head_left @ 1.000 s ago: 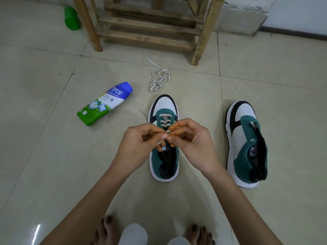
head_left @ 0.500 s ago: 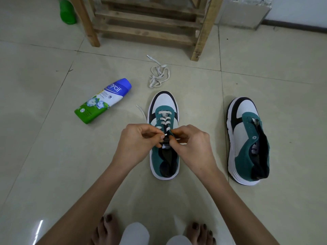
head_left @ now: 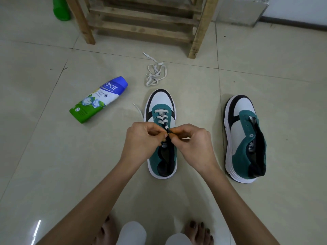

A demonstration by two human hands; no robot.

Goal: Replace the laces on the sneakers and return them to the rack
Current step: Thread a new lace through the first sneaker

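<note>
- Head view, looking down at the tiled floor: the wooden rack [head_left: 141, 30] stands at the far side, well beyond both shoes; that is where the pair must end up.
- The unlaced sneaker [head_left: 242, 138] sits off to the person's right, well apart from both hands, its eyelets bare; it seems to lean a little to one side; I'd judge it light and firm in the sole, easiest lifted by the heel collar.
- The half-laced sneaker [head_left: 161, 99] stands upright on its sole straight ahead of the person, toe toward the rack; both hands hover over its tongue, about midway along.
- The left hand [head_left: 141, 138] has its fingers curled, thumb and forefinger pinching the white lace [head_left: 162, 118] just above the eyelets; the right hand [head_left: 192, 140] meets it fingertip to fingertip, pinching the same lace from the other side.
- A powder bottle [head_left: 99, 99] lies on its side left of that shoe, apart from it; a green bottle [head_left: 61, 9] stands by the rack's left leg.
- The white lace crosses the toe-end eyelets in a few rows; one free end [head_left: 138, 108] trails onto the floor beside the toe; it looks soft, limp and a touch slippery, so the stiff tip is the place to grip for threading.
- A spare lace [head_left: 155, 75] lies tangled between toe and rack, touching neither.
</note>
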